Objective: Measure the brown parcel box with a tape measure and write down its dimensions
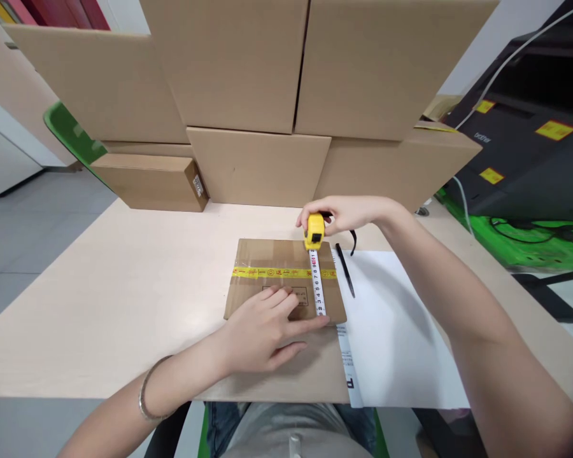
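Note:
A small cardboard box (pixel 272 254) with yellow printed tape around it lies flat on the table. My right hand (pixel 348 213) grips a yellow tape measure (pixel 314 230) at the box's far edge. From its case the white blade (pixel 318 286) runs across the box top to the near edge. There the index fingertip of my left hand (pixel 262 331) touches the blade's end. That hand rests flat on the box with its fingers stretched out. Right of the box, a black pen (pixel 346 270) lies partly on a white sheet of paper (pixel 386 331).
Large cardboard boxes (pixel 258 165) are stacked like a wall along the table's back. A slim carton (pixel 148 181) stands at the back left of the pale table (pixel 100 286). A black printer (pixel 520 140) sits on a green surface to the right.

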The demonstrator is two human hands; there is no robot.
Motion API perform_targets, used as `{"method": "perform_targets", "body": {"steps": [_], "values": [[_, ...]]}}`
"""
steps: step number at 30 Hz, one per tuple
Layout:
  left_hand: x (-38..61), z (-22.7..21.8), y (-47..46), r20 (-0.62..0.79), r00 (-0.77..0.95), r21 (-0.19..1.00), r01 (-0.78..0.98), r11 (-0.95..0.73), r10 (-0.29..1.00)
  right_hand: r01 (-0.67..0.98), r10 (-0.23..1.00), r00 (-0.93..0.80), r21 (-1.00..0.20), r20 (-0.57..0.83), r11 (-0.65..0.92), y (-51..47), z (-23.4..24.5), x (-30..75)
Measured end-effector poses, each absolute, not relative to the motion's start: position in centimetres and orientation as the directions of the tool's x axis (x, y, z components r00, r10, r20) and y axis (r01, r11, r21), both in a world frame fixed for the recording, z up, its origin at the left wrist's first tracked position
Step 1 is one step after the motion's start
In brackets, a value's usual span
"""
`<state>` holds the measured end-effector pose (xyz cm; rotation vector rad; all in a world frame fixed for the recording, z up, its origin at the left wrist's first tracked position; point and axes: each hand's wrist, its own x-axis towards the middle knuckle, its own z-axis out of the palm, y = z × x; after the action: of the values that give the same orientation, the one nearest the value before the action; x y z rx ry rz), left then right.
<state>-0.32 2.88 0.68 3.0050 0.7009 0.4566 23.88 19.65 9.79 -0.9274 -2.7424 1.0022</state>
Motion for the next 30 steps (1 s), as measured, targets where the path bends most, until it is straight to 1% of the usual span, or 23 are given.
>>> {"method": "perform_targets", "body": {"steps": [2,4,10,12,21,26,30], "values": [[-0.4,0.7,2.9,0.275,0.858,0.085,0.429,-0.899,0.435,0.569,0.651,-0.753,-0.593,-0.096,0.57,20.2,10.2,23.5],[-0.4,0.7,2.9,0.271,0.857,0.09,0.43,-0.898,0.437,0.593,0.709,-0.704,-0.587,-0.044,0.552,19.6,10.2,23.4],[-0.5,0.5,3.0,0.277,0.854,0.11,0.427,-0.897,0.44,0.608,0.794,-0.603,-0.6,0.076,0.52,14.3,8.8,25.7],[-0.5,0.4,3.0,0.28,0.854,0.114,0.423,-0.899,0.438,0.611,0.806,-0.586,-0.608,0.084,0.507,13.7,8.5,26.3],[-0.5,0.5,3.0,0.274,0.853,0.105,0.433,-0.895,0.444,0.591,0.711,-0.701,-0.605,-0.057,0.534,19.6,9.3,24.3],[-0.5,0.4,2.9,0.284,0.854,0.086,0.43,-0.899,0.436,0.585,0.65,-0.748,-0.594,-0.132,0.553,21.2,9.7,24.6],[-0.5,0.2,3.0,0.295,0.859,0.043,0.425,-0.904,0.418,0.532,0.548,-0.817,-0.599,-0.178,0.599,20.1,9.8,24.8]]}}
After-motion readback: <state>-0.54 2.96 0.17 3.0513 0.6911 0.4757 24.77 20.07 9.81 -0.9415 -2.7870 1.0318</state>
